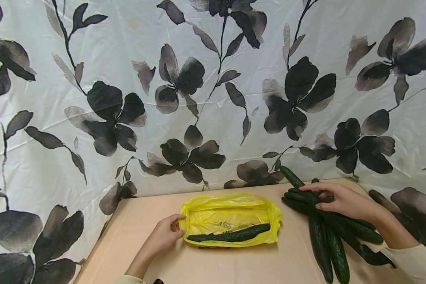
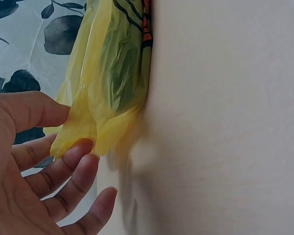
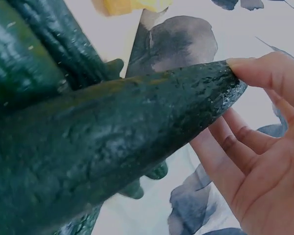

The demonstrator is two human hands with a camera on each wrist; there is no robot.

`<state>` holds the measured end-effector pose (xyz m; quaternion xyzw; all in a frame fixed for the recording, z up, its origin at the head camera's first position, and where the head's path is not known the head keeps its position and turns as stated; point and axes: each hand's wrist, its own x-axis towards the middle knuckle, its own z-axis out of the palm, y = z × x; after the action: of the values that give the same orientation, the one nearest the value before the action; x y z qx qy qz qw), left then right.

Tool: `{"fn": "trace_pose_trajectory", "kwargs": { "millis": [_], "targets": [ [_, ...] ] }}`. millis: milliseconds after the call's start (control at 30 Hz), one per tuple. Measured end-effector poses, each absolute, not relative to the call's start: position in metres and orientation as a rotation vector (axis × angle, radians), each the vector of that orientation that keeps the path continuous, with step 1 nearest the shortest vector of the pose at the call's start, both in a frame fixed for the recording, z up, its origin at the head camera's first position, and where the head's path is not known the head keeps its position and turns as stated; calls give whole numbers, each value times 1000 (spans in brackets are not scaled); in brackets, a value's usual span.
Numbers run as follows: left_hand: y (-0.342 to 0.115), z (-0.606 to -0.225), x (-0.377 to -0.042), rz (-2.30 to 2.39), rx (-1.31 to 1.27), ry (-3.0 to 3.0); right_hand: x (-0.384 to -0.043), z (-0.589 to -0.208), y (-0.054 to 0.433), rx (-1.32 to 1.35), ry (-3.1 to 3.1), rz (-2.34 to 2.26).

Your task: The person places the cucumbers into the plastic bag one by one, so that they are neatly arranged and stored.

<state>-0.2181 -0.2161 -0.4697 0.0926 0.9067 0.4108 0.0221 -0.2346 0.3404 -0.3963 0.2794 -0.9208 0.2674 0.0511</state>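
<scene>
A yellow plastic bag (image 1: 230, 201) lies on its side with its mouth spread, and one dark green cucumber (image 1: 234, 235) rests along its lower edge. My left hand (image 1: 165, 233) pinches the bag's left end; in the left wrist view the thumb and fingertips (image 2: 83, 146) hold the thin plastic. To the right, my right hand (image 1: 346, 200) reaches over a heap of cucumbers (image 1: 319, 244). The right wrist view shows it gripping one large cucumber (image 3: 117, 132) by its tapered end, thumb on one side and fingers on the other.
The beige tabletop (image 1: 213, 264) ends at the back against a white cloth with dark flowers (image 1: 184, 157). Cucumbers in the heap cross one another, some pointing toward the front edge. A small black object (image 1: 158, 281) shows beside the left sleeve.
</scene>
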Motion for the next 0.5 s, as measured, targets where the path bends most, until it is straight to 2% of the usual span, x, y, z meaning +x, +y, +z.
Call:
{"fn": "trace_pose_trajectory", "kwargs": {
  "millis": [500],
  "targets": [
    [-215,-469,-219,1264,281,2804,-243,-378,310,954,-2890,1076]
  ]
}}
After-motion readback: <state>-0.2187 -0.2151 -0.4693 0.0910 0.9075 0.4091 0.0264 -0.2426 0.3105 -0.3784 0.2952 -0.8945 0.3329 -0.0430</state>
